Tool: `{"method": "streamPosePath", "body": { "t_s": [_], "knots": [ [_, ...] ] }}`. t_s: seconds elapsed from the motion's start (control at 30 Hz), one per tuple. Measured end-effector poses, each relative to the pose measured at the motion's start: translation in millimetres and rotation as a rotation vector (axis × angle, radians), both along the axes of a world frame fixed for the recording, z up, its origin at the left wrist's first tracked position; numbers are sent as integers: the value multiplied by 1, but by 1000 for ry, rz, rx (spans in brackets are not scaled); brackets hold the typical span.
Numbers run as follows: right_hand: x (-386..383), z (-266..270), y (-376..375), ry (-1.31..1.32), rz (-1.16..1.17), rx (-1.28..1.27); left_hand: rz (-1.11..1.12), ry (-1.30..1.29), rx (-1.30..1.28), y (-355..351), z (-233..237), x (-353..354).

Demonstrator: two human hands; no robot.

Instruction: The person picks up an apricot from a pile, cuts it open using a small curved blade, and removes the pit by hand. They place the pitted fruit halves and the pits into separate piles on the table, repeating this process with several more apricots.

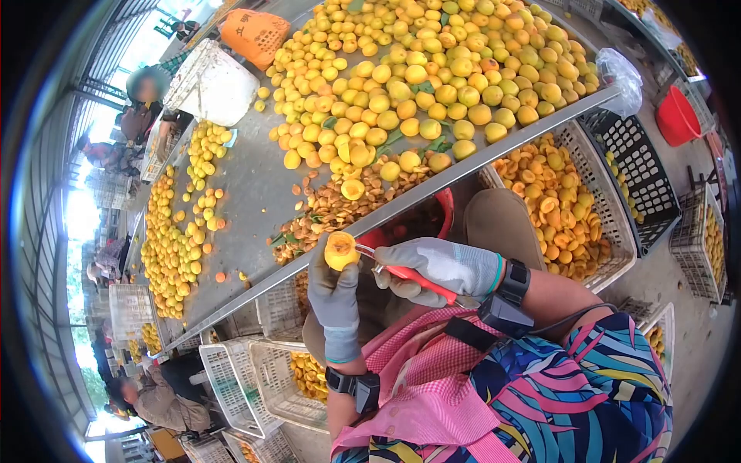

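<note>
Yellow apricots (170,255) lay in a loose band along the left edge of the metal counter (245,197). A dirty white bucket (212,83) stood by its upper left edge, and beyond it an orange bag (255,37) bore dark printed characters, turned and too small to read.

Near the middle of the counter's near edge was a heap of brown stones (340,202). Just below this heap, the left hand (335,297), in a grey glove, was closed around a cut apricot (340,251), thumb and fingers bent against its sides. Its opened, orange-brown face was turned up to the camera; it looked nearly round, with no clear long axis.

The right hand (436,268), also gloved, had its fingers wrapped around the red handle of a tool (421,283). The tool's long axis slanted from its metal end, at the right side of the cut apricot, down to the right. No brand could be read on it.

A large pile of whole apricots (463,73) covered the far right part, and a clear plastic bag (620,81) hung at the right corner. Below the near edge, a pale crate (617,220) held opened apricots.
</note>
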State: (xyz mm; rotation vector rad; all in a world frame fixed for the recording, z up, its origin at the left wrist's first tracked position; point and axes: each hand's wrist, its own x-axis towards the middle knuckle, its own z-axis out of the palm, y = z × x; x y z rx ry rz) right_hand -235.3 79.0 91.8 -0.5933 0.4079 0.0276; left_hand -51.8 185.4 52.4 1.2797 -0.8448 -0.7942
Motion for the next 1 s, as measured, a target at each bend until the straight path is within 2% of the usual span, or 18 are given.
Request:
{"method": "streamPosePath", "body": {
  "t_s": [0.23,0.27,0.33,0.37,0.43,0.47,0.53,0.67,0.73,0.83,1.0],
  "knots": [
    [3,17,1,-34,-80,70,161,-215,-59,-7,-6,-12],
    [5,6,0,-33,-81,71,160,-215,-59,-8,-7,-12],
    [14,-25,-2,-165,-1,172,169,-282,-83,-10,-11,-11],
    [17,-31,-3,-165,-1,171,168,-282,-83,-10,-10,-9],
    [25,-25,-5,-83,-88,397,130,-245,65,-11,-5,-3],
    [21,-21,-5,-84,-86,397,132,-246,65,-11,-3,-4],
    [11,-9,-5,-11,26,-3,-21,-30,115,-8,6,-7],
    [10,-14,-2,-39,38,-25,-172,63,100,0,16,-10],
    [4,-3,-2,-23,36,-24,-306,251,77,4,22,-9],
    [14,-23,0,-78,27,50,-291,372,27,6,24,-12],
    [14,-23,3,-34,4,-12,-298,379,58,7,14,-4]
  ]
}}
